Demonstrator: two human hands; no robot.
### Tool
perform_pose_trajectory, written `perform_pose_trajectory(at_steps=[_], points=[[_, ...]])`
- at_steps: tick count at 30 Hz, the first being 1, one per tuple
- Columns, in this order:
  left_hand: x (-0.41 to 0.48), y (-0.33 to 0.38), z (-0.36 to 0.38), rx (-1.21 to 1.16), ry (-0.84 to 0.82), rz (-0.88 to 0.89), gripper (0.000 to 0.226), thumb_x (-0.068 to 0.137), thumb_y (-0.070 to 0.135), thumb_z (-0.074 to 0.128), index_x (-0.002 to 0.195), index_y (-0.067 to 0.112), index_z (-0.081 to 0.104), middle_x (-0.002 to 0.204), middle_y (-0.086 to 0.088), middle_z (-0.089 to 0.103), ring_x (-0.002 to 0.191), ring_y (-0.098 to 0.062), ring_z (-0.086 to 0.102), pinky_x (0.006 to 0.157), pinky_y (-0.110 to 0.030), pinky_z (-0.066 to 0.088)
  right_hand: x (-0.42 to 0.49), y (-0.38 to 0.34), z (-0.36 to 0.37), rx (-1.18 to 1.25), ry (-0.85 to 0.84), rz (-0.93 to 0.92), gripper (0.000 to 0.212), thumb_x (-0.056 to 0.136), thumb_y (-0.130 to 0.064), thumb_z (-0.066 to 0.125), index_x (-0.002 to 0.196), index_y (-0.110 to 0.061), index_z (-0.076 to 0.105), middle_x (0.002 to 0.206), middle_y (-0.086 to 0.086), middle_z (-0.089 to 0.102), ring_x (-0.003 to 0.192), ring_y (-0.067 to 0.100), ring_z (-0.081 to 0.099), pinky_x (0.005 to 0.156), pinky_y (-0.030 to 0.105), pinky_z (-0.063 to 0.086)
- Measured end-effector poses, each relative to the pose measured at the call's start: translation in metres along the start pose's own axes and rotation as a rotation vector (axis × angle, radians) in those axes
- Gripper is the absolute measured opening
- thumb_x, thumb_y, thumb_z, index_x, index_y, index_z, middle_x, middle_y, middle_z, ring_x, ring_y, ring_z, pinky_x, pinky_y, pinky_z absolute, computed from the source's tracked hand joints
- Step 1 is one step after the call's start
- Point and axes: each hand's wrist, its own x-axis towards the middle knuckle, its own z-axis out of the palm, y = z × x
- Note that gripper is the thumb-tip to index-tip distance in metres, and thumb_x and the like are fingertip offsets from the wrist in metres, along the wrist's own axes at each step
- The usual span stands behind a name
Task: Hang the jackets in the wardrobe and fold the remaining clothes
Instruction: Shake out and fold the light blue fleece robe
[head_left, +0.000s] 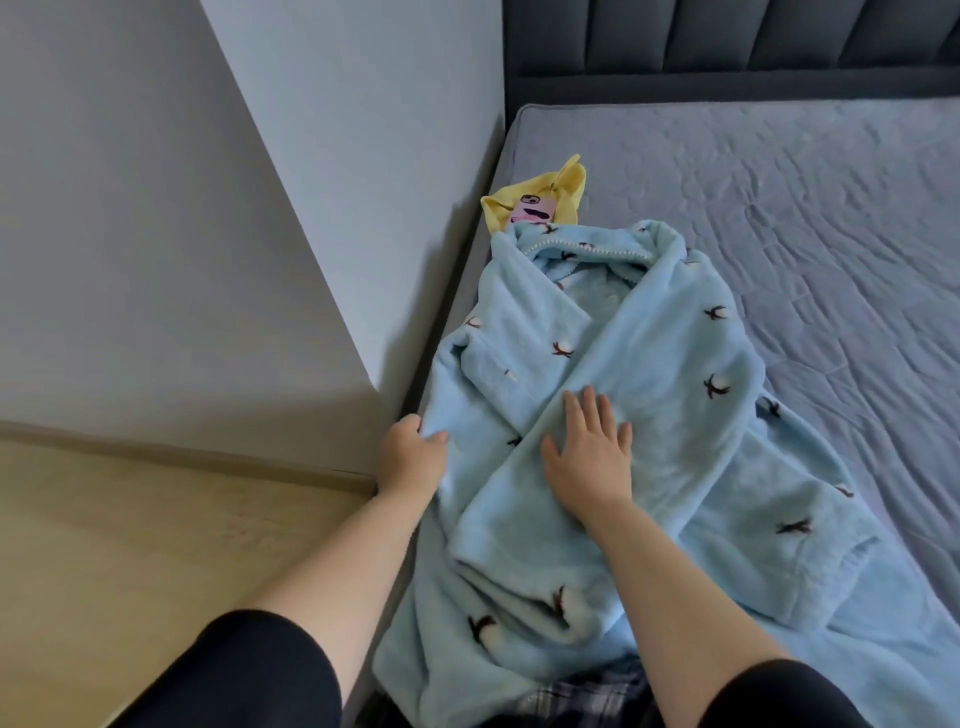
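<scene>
At far left the wooden floor (130, 545) and a pale wall panel (182, 260) run right up to the bed's side, so the person works from the corner with little room on that flank. The left hand (413, 454) sits at the mattress edge with its fingers curled round the left border of the blue fleece garment (675, 415), probably to gather that side, which lies close to the drop, and bring it inward. The garment lies spread on the bed near its left edge, collar pointing toward the headboard (727, 47), with its sides and a sleeve crossed over the front in a partial fold. Just past the collar a yellow cloth (550, 192) with a printed figure peeks out, partly hidden under the fleece. The right hand (589, 457) lies flat on the crossed panel at the garment's middle, fingers straight and slightly spread, gripping nothing; it seems to act as a weight so the thick, springy pile does not unfold while the other side is drawn over. Below it, at the frame's bottom, a strip of plaid cloth (582, 693) shows from under the hem. To the right, the grey quilted bed (831, 234) gives room for the fold.
</scene>
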Motion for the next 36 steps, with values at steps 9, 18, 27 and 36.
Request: perform_pose_trajectory(at_steps=[9, 18, 27, 36], points=[[-0.018, -0.018, -0.035, -0.071, -0.441, -0.041, 0.03, 0.077, 0.048, 0.072, 0.082, 0.019, 0.065, 0.072, 0.007, 0.069, 0.06, -0.008, 0.064, 0.045, -0.017, 0.043, -0.001, -0.001, -0.001, 0.013, -0.017, 0.016, 0.061, 0.099, -0.038, 0.033, 0.152, -0.017, 0.011, 0.161, 0.001, -0.002, 0.147, 0.019, -0.007, 0.118, 0.043, -0.003], [-0.051, -0.039, -0.076, 0.326, -1.046, -0.052, 0.01, 0.083, 0.003, 0.07, 0.09, 0.007, 0.065, 0.073, -0.002, 0.067, 0.063, -0.01, 0.064, 0.063, -0.025, 0.056, -0.012, -0.002, -0.005, 0.02, -0.036, 0.017, 0.058, 0.099, -0.033, 0.034, 0.152, -0.015, 0.016, 0.161, 0.003, 0.003, 0.147, 0.019, -0.002, 0.119, 0.041, 0.0], [-0.048, -0.005, -0.074, 0.387, -0.195, 0.256, 0.025, 0.096, 0.017, 0.044, 0.075, 0.011, 0.056, 0.071, -0.005, 0.058, 0.068, -0.022, 0.055, 0.058, -0.03, 0.04, -0.018, -0.01, -0.008, -0.061, 0.024, 0.06, 0.057, 0.099, -0.035, 0.029, 0.151, -0.017, 0.013, 0.16, 0.005, -0.005, 0.147, 0.023, -0.008, 0.116, 0.048, -0.006], [-0.028, 0.063, 0.029, 0.669, -0.195, 0.704, 0.053, 0.102, 0.033, 0.029, 0.152, 0.018, 0.016, 0.16, -0.003, 0.006, 0.147, -0.022, 0.001, 0.118, -0.042, 0.011, -0.005, 0.008, -0.009, -0.031, 0.051, 0.25, 0.054, 0.098, -0.032, 0.022, 0.151, -0.025, 0.015, 0.161, 0.002, -0.003, 0.147, 0.021, -0.008, 0.115, 0.052, -0.006]])
